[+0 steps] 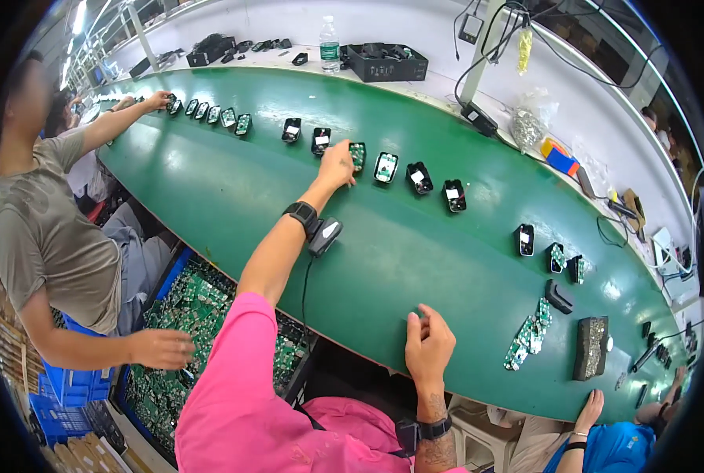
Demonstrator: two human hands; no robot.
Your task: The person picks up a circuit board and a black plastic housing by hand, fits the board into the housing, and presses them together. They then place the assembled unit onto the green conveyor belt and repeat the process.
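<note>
My left hand (337,165) reaches across the green table, its thumb and fingers closed on the near side of a small black case with a green circuit board (357,155) in it. To its left stands a black case with a white label (321,141). On its right is another case with a pale board (386,167), followed by two black cases (419,179) (455,195). My right hand (430,347) is over the table's near edge, holding nothing, its thumb and fingers apart. A black device (325,236) with a cable lies beside my left wrist.
A co-worker at left touches a case (174,105) in the row. A blue bin (159,292) of circuit boards sits below. Loose boards (529,335) and a dark block (591,348) lie at right, near another person's hand (590,410). A bottle (330,46) stands behind.
</note>
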